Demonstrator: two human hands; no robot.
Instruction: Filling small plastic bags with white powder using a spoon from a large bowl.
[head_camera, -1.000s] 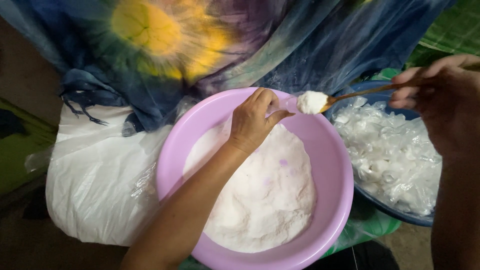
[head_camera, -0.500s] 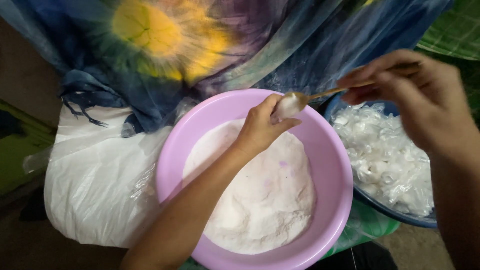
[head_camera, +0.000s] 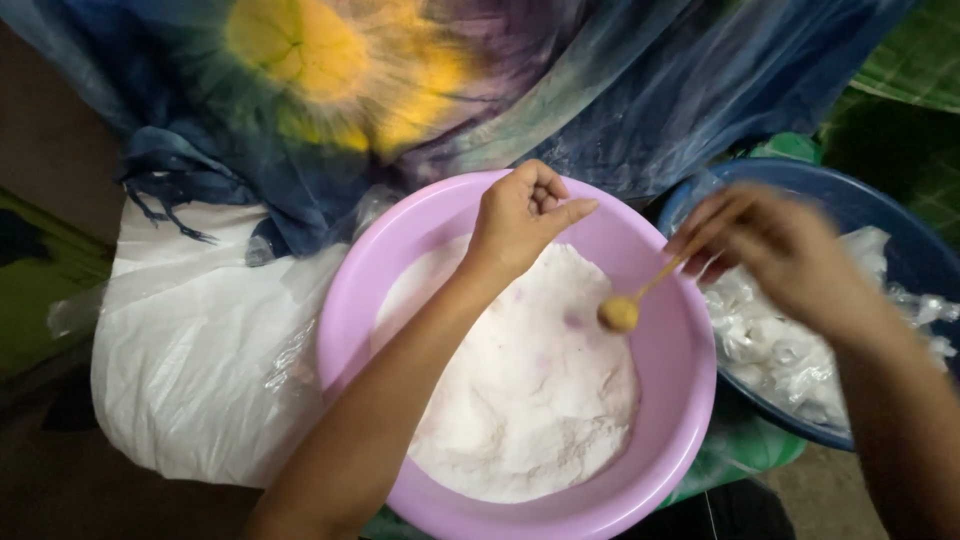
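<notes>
A lilac plastic basin (head_camera: 690, 400) sits in the middle of the view, heaped with white powder (head_camera: 530, 390) that fills most of its floor. Behind the basin hangs a tie-dyed cloth (head_camera: 400, 90) in blue, yellow and purple, whose hem drapes down to the basin's far rim. Left of the basin lies a bulky white plastic sack (head_camera: 190, 360), crumpled against its wall. Right of the basin, touching or nearly touching it, stands a blue tub (head_camera: 880, 205) holding many small clear packets of white filling (head_camera: 770, 345). Green plastic (head_camera: 745, 450) shows under the gap between the two vessels.

The left hand (head_camera: 520, 215) hovers over the far part of the basin, above the powder, its forearm crossing the heap from the near rim. Its fingers are curled loosely inward with the thumb stretched toward the right; whether anything lies in the palm cannot be told.

The right hand (head_camera: 775, 245), blurred, sits over the seam between basin and tub, its grip pinched on the upper end of a wooden spoon (head_camera: 640, 295). The spoon's long axis slants from that hand down and left into the basin, bowl end lowest, just above the powder's right edge. The bowl lies below and to the right of the left hand, apart from it.
</notes>
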